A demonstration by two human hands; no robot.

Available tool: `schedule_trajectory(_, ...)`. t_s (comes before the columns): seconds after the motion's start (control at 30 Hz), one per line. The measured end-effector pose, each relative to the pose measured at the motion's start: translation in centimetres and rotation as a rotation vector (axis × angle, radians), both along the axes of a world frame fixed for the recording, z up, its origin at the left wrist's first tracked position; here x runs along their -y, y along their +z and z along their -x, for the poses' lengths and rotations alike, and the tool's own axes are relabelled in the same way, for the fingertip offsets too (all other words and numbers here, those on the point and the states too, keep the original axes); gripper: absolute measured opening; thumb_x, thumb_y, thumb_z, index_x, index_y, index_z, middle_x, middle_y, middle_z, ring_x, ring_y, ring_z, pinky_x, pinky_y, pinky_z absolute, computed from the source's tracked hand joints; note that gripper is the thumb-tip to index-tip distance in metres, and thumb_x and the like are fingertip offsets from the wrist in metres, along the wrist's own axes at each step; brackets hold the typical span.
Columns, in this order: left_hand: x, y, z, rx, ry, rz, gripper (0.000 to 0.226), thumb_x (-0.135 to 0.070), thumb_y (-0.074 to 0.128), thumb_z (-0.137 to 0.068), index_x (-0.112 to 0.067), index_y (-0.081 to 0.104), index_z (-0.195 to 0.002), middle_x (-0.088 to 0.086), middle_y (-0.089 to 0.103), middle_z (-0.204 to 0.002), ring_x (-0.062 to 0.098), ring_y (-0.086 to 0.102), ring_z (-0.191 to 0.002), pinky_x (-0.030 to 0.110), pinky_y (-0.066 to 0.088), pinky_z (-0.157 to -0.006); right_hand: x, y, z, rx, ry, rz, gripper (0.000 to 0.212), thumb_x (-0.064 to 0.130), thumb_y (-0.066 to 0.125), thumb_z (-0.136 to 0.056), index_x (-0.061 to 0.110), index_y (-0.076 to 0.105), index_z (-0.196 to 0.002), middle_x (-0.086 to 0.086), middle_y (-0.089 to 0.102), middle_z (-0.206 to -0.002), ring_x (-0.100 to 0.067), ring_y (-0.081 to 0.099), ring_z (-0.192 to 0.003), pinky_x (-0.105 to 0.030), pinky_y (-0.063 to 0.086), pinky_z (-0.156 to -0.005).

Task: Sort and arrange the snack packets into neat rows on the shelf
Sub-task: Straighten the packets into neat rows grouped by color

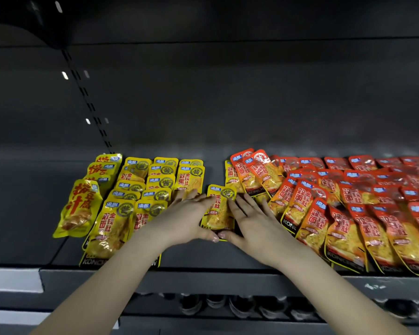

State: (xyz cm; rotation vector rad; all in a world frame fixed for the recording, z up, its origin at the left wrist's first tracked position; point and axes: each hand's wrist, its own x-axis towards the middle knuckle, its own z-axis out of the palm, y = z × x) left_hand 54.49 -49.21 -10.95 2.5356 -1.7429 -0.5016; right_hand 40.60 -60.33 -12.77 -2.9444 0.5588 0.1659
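A single yellow snack packet (220,209) lies on the dark shelf (215,255) between two groups. My left hand (189,218) lies against its left edge with straight fingers, thumb at its lower corner. My right hand (249,218) lies flat against its right edge, thumb touching the bottom. To the left, yellow packets (140,187) stand in overlapping rows. To the right, red packets (344,201) overlap in a looser spread. Another yellow packet (230,175) sits partly under the red ones.
Larger yellow packets of a different kind (79,209) lie at the far left of the shelf. A slotted upright (87,100) runs up the dark back panel. The shelf's front edge (203,276) is near my forearms; round dark items (237,305) show below.
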Motion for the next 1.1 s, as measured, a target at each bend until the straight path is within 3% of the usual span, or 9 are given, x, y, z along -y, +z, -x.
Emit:
schedule_trajectory(0.3, -0.4, -0.4, 0.9, 0.022, -0.008, 0.080, 0.098, -0.054, 0.065, -0.078, -0.029, 0.005, -0.151, -0.004, 0.009, -0.159, 0.016, -0.005, -0.147, 0.039, -0.005, -0.118, -0.6, -0.2, 1.1, 0.050, -0.017, 0.018, 0.078, 0.059, 0.029, -0.092, 0.017, -0.002, -0.150, -0.006, -0.001, -0.158, -0.021, -0.009, -0.145, -0.046, -0.007, -0.116)
schedule_trajectory(0.57, -2.3, 0.5, -0.8, 0.235, 0.054, 0.120, 0.089, -0.053, 0.059, -0.083, -0.034, 0.004, -0.150, -0.004, 0.011, -0.159, 0.015, -0.004, -0.147, 0.041, -0.006, -0.117, -2.0, 0.3, -2.0, 0.106, 0.026, 0.066, 0.078, 0.057, 0.034, -0.092, 0.017, 0.000, -0.150, -0.007, 0.001, -0.158, -0.022, -0.007, -0.145, -0.049, -0.008, -0.114)
schedule_trajectory(0.87, -3.1, 0.7, -4.4, 0.263, 0.013, 0.088, 0.084, -0.055, 0.055, -0.086, -0.033, 0.007, -0.151, -0.001, 0.012, -0.159, 0.018, -0.001, -0.147, 0.042, -0.004, -0.118, -3.3, 0.4, -5.6, 0.116, -0.037, 0.061, 0.077, 0.056, 0.038, -0.092, 0.019, 0.003, -0.150, -0.003, 0.005, -0.157, -0.024, -0.006, -0.145, -0.052, -0.003, -0.114)
schedule_trajectory(1.1, -2.8, 0.9, -5.9, 0.283, -0.038, 0.068, 0.073, -0.052, 0.052, -0.089, -0.033, 0.016, -0.150, 0.009, 0.019, -0.157, 0.030, 0.007, -0.146, 0.044, -0.002, -0.117, -4.2, 0.3, -7.0, 0.086, -0.091, -0.001, 0.074, 0.055, 0.037, -0.093, 0.022, 0.003, -0.150, 0.000, 0.007, -0.157, -0.021, -0.001, -0.145, -0.050, 0.001, -0.115)
